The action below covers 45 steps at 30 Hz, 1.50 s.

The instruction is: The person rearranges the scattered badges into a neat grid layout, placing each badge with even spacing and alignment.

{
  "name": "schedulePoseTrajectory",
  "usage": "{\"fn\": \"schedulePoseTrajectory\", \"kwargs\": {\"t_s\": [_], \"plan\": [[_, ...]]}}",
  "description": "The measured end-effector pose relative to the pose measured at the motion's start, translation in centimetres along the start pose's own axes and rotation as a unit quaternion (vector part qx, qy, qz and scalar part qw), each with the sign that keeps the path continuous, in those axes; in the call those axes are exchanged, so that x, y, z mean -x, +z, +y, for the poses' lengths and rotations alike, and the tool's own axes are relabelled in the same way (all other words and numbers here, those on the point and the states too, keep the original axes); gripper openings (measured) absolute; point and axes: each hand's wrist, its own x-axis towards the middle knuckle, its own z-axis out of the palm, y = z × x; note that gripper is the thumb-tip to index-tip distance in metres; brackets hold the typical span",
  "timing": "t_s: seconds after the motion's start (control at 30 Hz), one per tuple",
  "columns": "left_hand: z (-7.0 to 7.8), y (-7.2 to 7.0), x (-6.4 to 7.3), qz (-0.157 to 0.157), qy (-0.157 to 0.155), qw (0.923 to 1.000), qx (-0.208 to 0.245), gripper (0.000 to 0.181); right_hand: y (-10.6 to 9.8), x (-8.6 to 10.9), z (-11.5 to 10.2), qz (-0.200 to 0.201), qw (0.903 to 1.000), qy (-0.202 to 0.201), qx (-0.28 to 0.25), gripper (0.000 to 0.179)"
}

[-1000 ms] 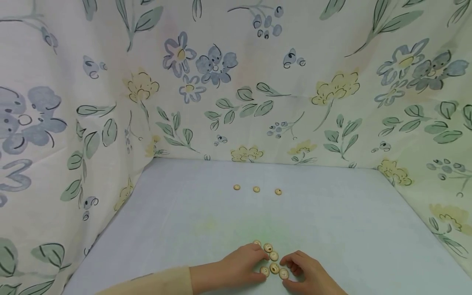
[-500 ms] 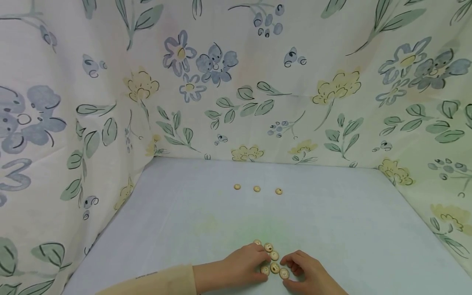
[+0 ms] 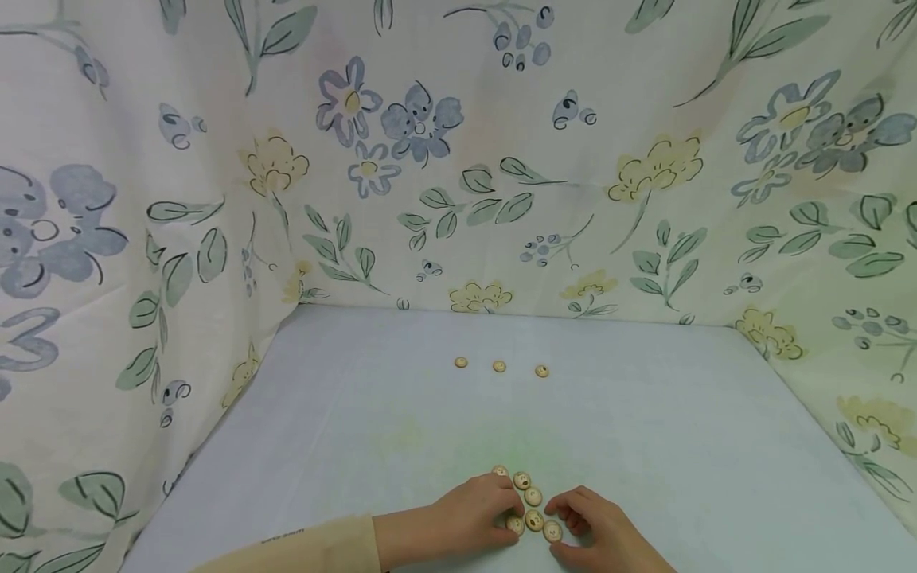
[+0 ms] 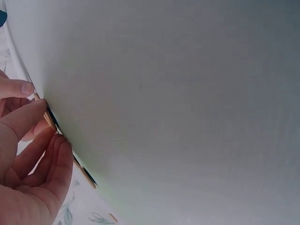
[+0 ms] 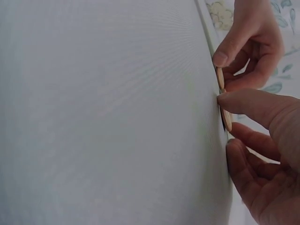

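Note:
Several round wooden buttons [image 3: 533, 509] lie in a tight cluster near the front edge of the pale blue tabletop [image 3: 645, 430]. My left hand [image 3: 487, 509] reaches in from the left, its curled forefinger and thumb pinching the cluster's near-left button [image 3: 515, 524]. From the right, my right hand [image 3: 587, 519] curls thumb and fingers round the near-right button [image 3: 552, 531]. In the left wrist view, the left hand's fingertips [image 4: 40, 110] touch button edges [image 4: 50, 119]. In the right wrist view, the right thumb [image 5: 234, 101] presses a button's rim [image 5: 227, 117], with the left hand [image 5: 253, 42] beyond.
Three more wooden buttons [image 3: 499, 366] lie spaced in a row further back on the table. Floral cloth [image 3: 430, 159] hangs as walls behind and on both sides.
Nothing has visibly moved; both hands stay at the button cluster.

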Motion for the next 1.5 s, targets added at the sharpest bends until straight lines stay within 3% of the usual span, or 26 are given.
{"fn": "schedulePoseTrajectory", "kwargs": {"t_s": [0.97, 1.3, 1.5], "plan": [[0.11, -0.26, -0.32, -0.023, -0.026, 0.9989, 0.03, 0.013, -0.09, 0.03, 0.11, -0.011, 0.9997, 0.02, -0.013, 0.028], [-0.19, -0.36, -0.17, -0.012, -0.027, 0.9989, 0.037, 0.014, -0.02, -0.03, -0.03, -0.007, 0.9996, 0.026, -0.007, 0.028], [-0.7, -0.72, 0.02, -0.007, -0.048, 0.9965, 0.068, 0.013, -0.12, -0.05, -0.17, -0.015, 0.999, 0.038, -0.015, 0.027]]}}
